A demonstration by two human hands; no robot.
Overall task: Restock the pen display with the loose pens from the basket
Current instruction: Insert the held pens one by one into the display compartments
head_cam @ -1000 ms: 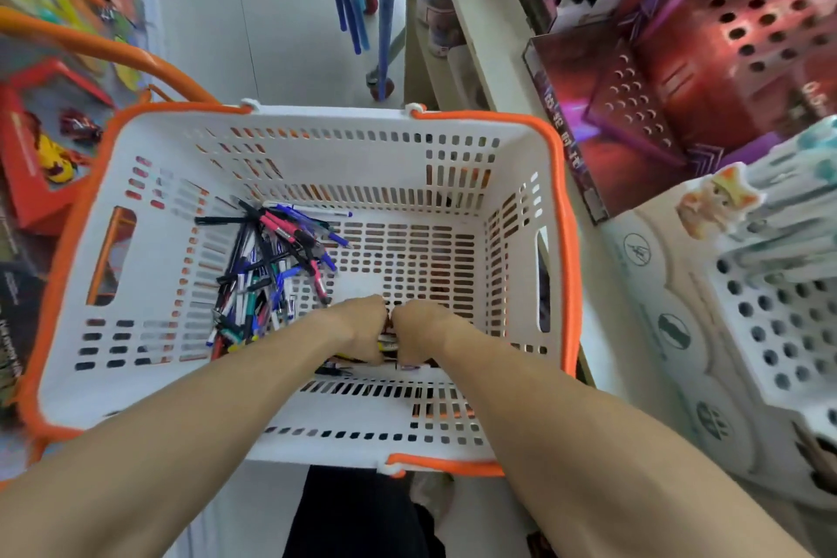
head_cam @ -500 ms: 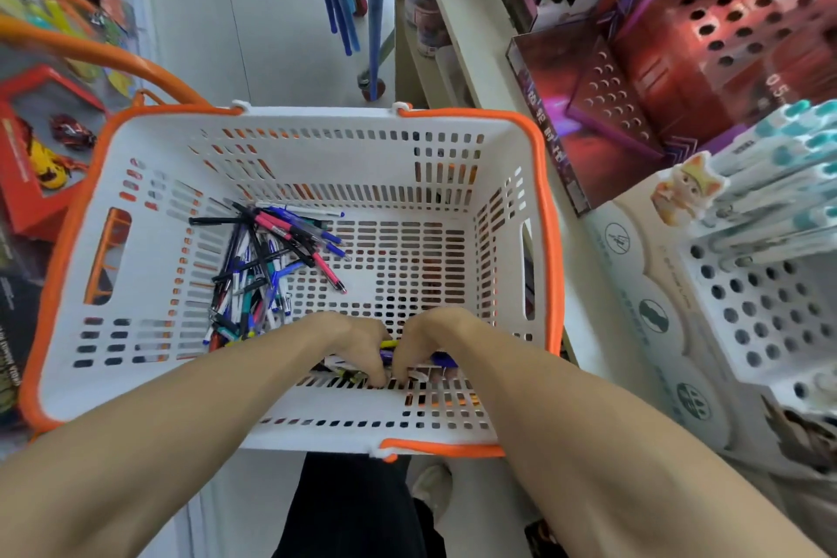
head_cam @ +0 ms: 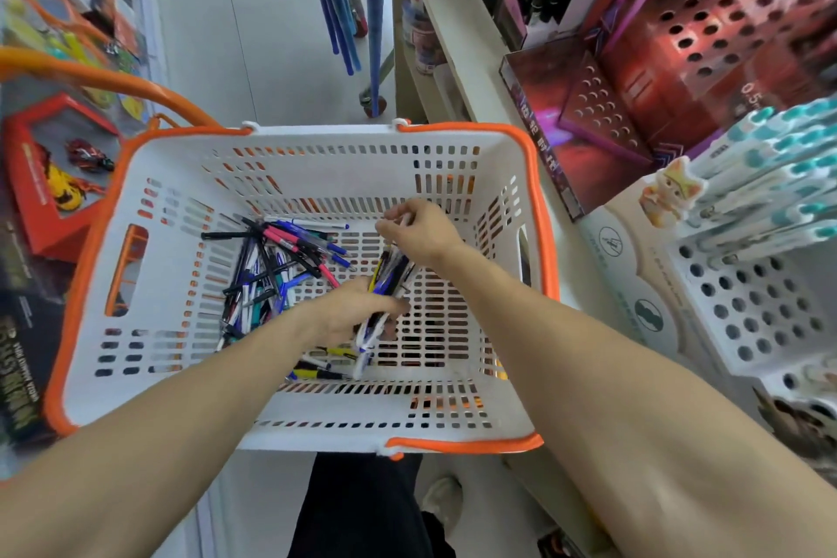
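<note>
A white basket with an orange rim [head_cam: 317,417] fills the middle of the view. A pile of loose pens [head_cam: 276,267] lies on its floor at the left, and a few more pens [head_cam: 319,369] lie near its front wall. My left hand [head_cam: 348,308] grips a bundle of pens [head_cam: 389,281] above the basket floor. My right hand [head_cam: 421,231] pinches the upper ends of that same bundle. The white pen display [head_cam: 747,308] with round holes stands at the right, with teal-capped pens in its upper rows.
A red perforated pen display [head_cam: 706,41] sits on the shelf behind the white one. The shelf edge [head_cam: 453,36] runs along the basket's right side. Toy boxes [head_cam: 54,177] and the orange basket handle [head_cam: 104,82] are at the left. Blue poles [head_cam: 335,0] stand on the floor beyond.
Both hands have risen from the basket's front floor with a bundle of pens. My right hand has moved up and away to the bundle's top end.
</note>
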